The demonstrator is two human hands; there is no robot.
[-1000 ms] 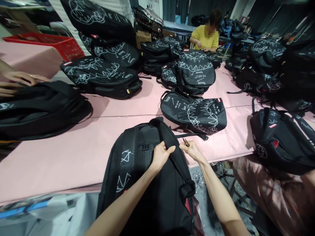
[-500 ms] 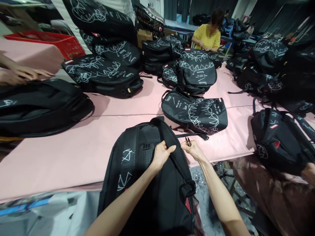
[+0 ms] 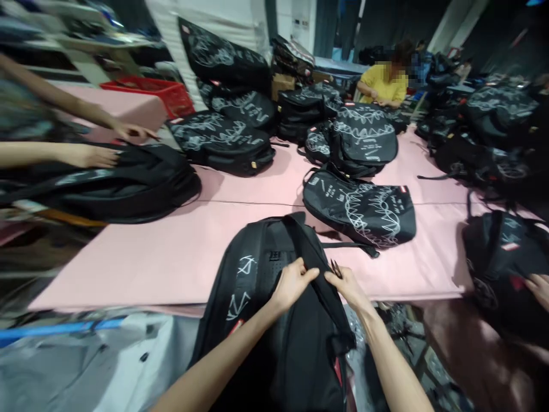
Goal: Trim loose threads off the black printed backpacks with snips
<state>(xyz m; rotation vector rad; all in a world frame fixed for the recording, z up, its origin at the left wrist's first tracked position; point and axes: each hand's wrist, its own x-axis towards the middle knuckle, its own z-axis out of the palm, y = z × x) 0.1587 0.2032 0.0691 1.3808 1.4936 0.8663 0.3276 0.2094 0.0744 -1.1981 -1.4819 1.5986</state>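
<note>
A black backpack [image 3: 304, 355] with white scribbled lines stands in front of me, its strap side towards me, at the table edge. My left hand [image 3: 294, 283] is closed on its right shoulder strap [image 3: 305, 243], the thumb lying across the padding. At the strap's outer edge is my right hand [image 3: 349, 289], its thumb and finger against the fabric. Small dark thread snips [image 3: 335, 268] stick up out of that right hand, blades pointing upward. The fingers under the strap are hidden.
A pink-covered table [image 3: 171, 257] bears several black backpacks; one patterned backpack [image 3: 360, 209] lies just beyond mine. Another person's hands [image 3: 96, 154] work on a bag at left. A hand [image 3: 538, 286] touches a bag at right. A red crate [image 3: 171, 97] stands behind.
The view has swung left, so things sit further right. My right hand has come in from beside the strap to touch its edge. At left, the other person's hands have spread apart.
</note>
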